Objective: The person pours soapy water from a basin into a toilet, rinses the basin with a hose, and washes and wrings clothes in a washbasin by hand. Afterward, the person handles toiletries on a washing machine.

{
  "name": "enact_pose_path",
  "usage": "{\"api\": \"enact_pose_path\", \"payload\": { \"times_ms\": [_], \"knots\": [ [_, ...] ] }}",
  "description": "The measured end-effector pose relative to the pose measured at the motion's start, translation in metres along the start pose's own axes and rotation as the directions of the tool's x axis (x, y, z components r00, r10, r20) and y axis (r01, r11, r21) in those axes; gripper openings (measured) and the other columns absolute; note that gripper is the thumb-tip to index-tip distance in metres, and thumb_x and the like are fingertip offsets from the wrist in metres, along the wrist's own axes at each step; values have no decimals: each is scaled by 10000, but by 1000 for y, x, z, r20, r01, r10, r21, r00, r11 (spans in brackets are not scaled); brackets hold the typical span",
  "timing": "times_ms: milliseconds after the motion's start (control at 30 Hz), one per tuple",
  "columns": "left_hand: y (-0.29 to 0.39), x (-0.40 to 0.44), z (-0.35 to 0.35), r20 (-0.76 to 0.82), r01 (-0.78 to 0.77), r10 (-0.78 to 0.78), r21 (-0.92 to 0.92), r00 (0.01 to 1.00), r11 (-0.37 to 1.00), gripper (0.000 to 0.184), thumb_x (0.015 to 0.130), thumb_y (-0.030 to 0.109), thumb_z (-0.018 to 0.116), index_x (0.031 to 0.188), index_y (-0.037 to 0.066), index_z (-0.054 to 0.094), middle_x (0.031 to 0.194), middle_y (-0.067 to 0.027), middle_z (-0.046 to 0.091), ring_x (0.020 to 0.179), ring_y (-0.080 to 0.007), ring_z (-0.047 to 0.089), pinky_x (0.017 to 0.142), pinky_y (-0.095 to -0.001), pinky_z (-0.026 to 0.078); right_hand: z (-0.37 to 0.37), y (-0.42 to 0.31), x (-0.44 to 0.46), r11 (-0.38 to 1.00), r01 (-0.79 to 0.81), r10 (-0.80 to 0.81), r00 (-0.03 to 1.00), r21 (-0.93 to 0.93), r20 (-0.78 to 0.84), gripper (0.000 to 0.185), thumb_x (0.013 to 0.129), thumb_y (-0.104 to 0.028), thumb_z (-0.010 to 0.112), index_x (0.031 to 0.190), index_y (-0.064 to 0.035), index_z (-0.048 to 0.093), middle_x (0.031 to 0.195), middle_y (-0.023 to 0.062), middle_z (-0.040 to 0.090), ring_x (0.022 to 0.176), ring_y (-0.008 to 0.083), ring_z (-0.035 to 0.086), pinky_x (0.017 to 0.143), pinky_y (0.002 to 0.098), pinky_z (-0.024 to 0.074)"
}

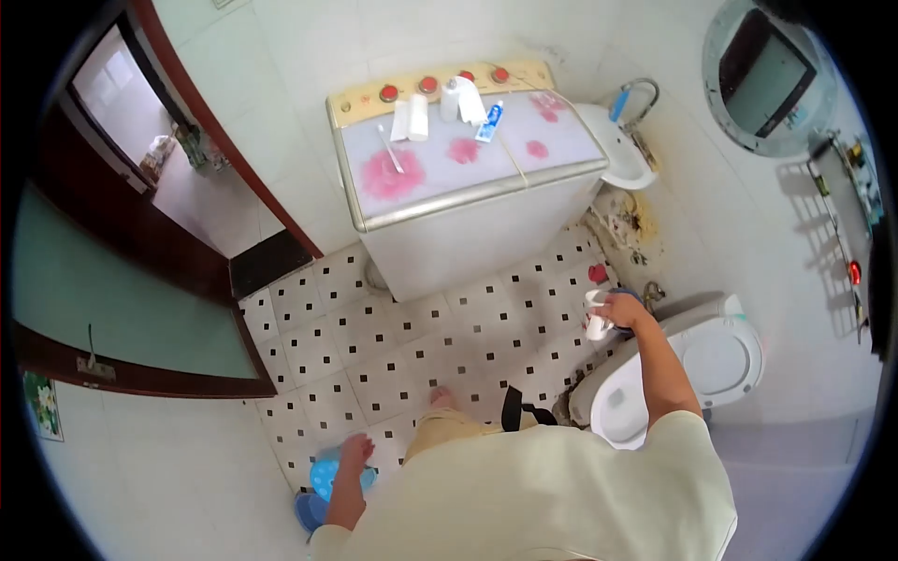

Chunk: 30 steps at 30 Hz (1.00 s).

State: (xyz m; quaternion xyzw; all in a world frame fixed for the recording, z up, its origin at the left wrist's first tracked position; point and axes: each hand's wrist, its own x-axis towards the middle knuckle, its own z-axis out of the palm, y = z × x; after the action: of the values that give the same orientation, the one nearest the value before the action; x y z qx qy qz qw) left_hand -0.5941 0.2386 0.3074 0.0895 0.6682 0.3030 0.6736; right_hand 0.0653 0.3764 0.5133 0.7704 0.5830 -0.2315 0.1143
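Note:
My right hand (624,309) is closed around a small white cup-like object (596,326), held out beside the toilet; its exact kind is hard to make out. My left hand (355,451) hangs low on the left with its fingers loosely apart and nothing visible in them. Under it, a light-blue spotted plastic container (324,475) stands on the floor, beside a darker blue basin (310,511). Whether the hand touches the container cannot be told.
A covered washing machine (440,201) bears a toothbrush (390,150), a toothpaste tube (489,122), a white bottle (450,101) and white cloths or papers. To its right is a sink (629,168). The toilet (621,407) stands at my right. A door (140,290) opens at left.

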Motion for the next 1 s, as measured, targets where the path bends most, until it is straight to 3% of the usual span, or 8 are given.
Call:
{"api": "enact_pose_path", "payload": {
  "times_ms": [233, 500, 633, 667, 833, 900, 967, 1000],
  "knots": [
    [156, 20, 100, 27, -175, 175, 24, 984, 984, 256, 783, 128, 540, 1020, 37, 506, 913, -101, 582, 777, -196, 584, 660, -278, 488, -120, -53, 85, 749, 38, 145, 965, 661, -220, 404, 744, -415, 613, 918, -51, 606, 743, 119, 607, 719, 244, 587, 660, 356, 447],
    [105, 25, 103, -270, -110, 39, -255, 962, 961, 154, 774, 76, 539, 915, 14, 533, 793, -112, 578, 690, -221, 587, 593, -313, 517, -217, -81, 323, 880, 227, 72, 805, 417, -589, 395, 747, -423, 575, 924, -71, 609, 822, 127, 623, 791, 292, 588, 704, 367, 448],
    [45, 34, 82, -167, -120, 86, -206, 982, 971, 270, 796, 125, 521, 1013, -34, 498, 893, -164, 564, 759, -261, 581, 700, -346, 518, -265, -102, 408, 915, 145, 116, 801, 377, -588, 378, 762, -408, 554, 959, -90, 604, 909, 125, 631, 883, 305, 584, 755, 380, 455],
    [47, 13, 104, -336, -1, -141, -388, 931, 922, 297, 800, 132, 517, 1036, -46, 487, 915, -177, 558, 774, -271, 579, 726, -352, 516, -269, -104, 424, 917, 128, 128, 803, 377, -583, 382, 763, -410, 552, 971, -94, 602, 919, 124, 631, 895, 301, 583, 764, 379, 456],
    [64, -11, 176, -226, -266, 217, -216, 950, 939, 330, 814, 131, 475, 1080, -64, 457, 968, -193, 554, 823, -266, 587, 765, -334, 501, -272, -94, 494, 907, 158, 113, 802, 390, -587, 436, 781, -432, 524, 1068, -107, 572, 1007, 126, 612, 934, 306, 578, 784, 392, 455],
    [79, -17, 194, -246, -151, 99, -205, 964, 967, 317, 815, 127, 478, 1077, -51, 463, 944, -175, 563, 805, -245, 590, 735, -315, 502, -290, -118, 449, 966, 47, 171, 619, 253, -767, 424, 790, -424, 517, 1053, -94, 564, 981, 150, 610, 914, 318, 583, 755, 412, 456],
    [109, -26, 212, -291, -73, 15, -189, 956, 979, 287, 815, 119, 481, 1065, -21, 476, 908, -139, 576, 773, -207, 593, 683, -274, 497, -303, -136, 403, 895, 276, 154, 545, 350, -824, 347, 814, -353, 511, 1018, -76, 556, 909, 166, 612, 847, 323, 592, 698, 416, 459],
    [94, -18, 200, -202, -295, 311, 103, 929, 950, 273, 812, 114, 486, 1054, -11, 484, 903, -134, 578, 758, -202, 591, 670, -271, 498, -292, -145, 396, 881, 341, 70, 591, 327, -804, 296, 816, -301, 519, 1006, -76, 551, 869, 163, 611, 808, 318, 593, 676, 405, 458]
  ]
}}
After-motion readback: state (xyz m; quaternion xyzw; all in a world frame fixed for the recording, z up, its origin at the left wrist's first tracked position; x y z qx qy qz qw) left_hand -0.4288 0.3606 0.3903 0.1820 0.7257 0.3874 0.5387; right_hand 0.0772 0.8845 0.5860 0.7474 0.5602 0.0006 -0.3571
